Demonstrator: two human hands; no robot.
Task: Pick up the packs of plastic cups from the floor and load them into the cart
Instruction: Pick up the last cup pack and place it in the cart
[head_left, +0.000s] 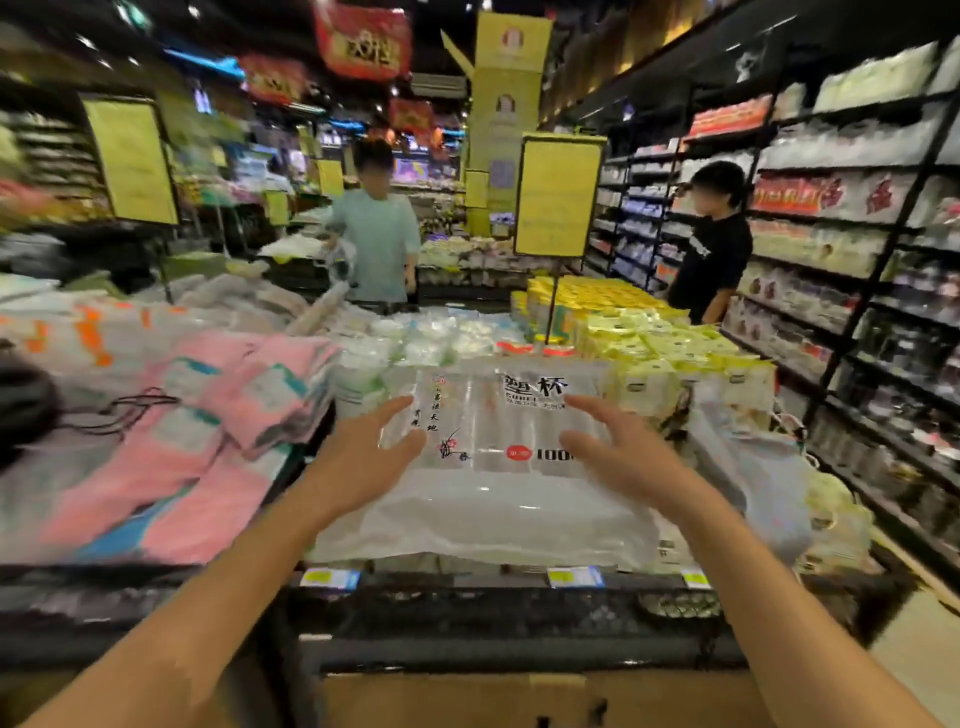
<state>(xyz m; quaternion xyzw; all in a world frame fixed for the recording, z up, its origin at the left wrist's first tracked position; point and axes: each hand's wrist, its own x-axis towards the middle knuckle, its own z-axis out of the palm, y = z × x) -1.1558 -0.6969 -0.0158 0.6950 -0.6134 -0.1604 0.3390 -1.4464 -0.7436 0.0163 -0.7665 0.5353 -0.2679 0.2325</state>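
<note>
Two open hands flank the pack of plastic cups (498, 441): my left hand (374, 447) and right hand (618, 441) spread apart at its sides, neither grip closed, likely steadying it flat atop the piled goods ahead of me.

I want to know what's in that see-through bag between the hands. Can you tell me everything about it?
The pack of plastic cups is a clear, shiny wrapper with rows of see-through cups inside. It carries black writing and a small red label. It lies flat on a pile of goods, the left hand and right hand spread open at its sides.
</note>
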